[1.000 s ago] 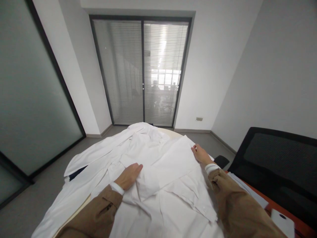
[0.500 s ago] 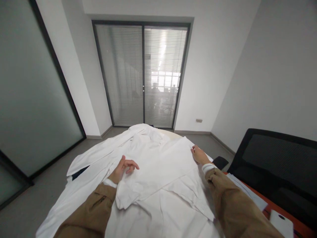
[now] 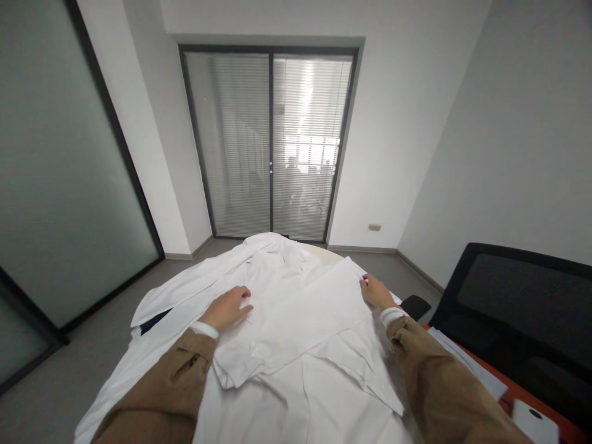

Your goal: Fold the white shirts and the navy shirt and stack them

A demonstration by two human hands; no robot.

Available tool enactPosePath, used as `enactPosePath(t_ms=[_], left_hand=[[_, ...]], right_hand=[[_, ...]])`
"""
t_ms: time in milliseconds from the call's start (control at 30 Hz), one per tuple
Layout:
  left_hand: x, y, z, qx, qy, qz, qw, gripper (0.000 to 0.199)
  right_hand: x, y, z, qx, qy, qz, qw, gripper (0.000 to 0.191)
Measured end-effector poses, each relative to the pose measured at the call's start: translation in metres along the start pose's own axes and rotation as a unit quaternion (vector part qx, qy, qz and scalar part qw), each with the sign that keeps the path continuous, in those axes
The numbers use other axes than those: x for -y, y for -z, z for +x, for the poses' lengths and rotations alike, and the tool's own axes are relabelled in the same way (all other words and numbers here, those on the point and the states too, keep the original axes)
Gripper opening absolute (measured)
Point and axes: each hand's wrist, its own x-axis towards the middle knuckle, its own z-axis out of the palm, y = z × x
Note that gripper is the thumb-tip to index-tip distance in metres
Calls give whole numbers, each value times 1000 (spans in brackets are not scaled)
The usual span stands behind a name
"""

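A large white garment, its kind not certain, lies spread over the table with one part folded across the rest. On the left, a long sleeve-like length of white cloth runs along the side. My left hand is just above the left part of the folded layer, thumb and fingers apart, with no cloth visibly gripped. At the right edge of that layer my right hand has its fingertips closed on the cloth. A dark patch shows under the white cloth at left.
A pale table edge shows at the back. To the right stand a black mesh chair and an orange-red surface bearing papers and a white device. Glass doors with blinds are beyond.
My left hand has turned over, palm more downward, with its fingers reaching further over the cloth. My right hand stays at the garment's right edge. The view has shifted slightly.
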Motion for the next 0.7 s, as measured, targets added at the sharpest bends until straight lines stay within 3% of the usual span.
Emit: enactPosePath(t_ms=[67,100,200,367,567,700], left_hand=[[7,1,19,-79,36,23,996,38],[10,-1,29,-92,61,30,993,42],[18,-10,53,-87,122,41,988,45],[22,-26,77,-91,148,38,984,32],[24,-30,91,-119,195,31,973,36],[26,-35,93,-105,177,21,978,33]], right_hand=[[-1,0,1,-4,-2,10,1000,32],[-1,0,1,-7,-3,16,1000,32],[-4,1,3,-18,-6,38,999,28],[-12,0,9,-44,-20,77,996,24],[-23,-4,16,-56,-45,99,993,22],[-27,-6,19,-36,-53,115,991,26]])
